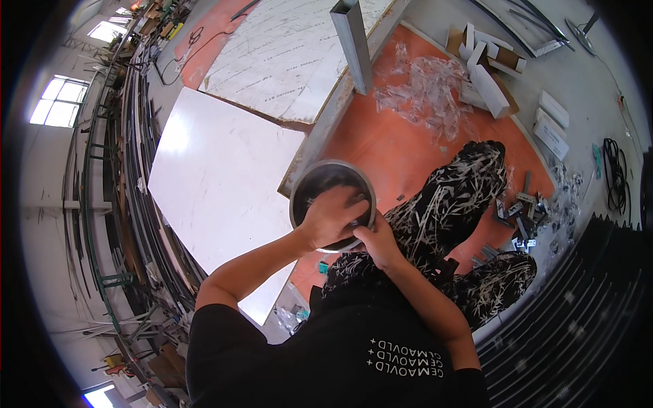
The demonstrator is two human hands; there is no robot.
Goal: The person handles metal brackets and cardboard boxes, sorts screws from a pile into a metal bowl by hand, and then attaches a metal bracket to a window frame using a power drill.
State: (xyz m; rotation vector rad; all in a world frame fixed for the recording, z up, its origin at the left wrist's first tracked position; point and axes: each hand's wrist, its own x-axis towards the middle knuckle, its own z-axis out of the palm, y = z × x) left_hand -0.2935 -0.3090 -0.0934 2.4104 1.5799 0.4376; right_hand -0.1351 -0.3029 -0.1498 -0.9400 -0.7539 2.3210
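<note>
A round metal bowl (296, 212) with a dark inside sits at my lap, next to the corner of a white board (218, 170). My left hand (333, 214) reaches down into it with the fingers bent. Whatever those fingers pinch is hidden in the dark, blurred inside. On the near right side of the bowl, my right hand (381, 243) grips the rim, its thumb over the edge and the other fingers mostly hidden beneath or behind the wall. The bowl's contents are too dark to name.
An upright square metal tube (354, 51) stands beyond the bowl. Clear plastic bags (432, 95) and opened cartons (493, 81) lie on orange sheeting (357, 139). Small metal parts (522, 211) are heaped beyond my knees. Black ribbed panels (571, 319) lie right; long bars (139, 177) line the left.
</note>
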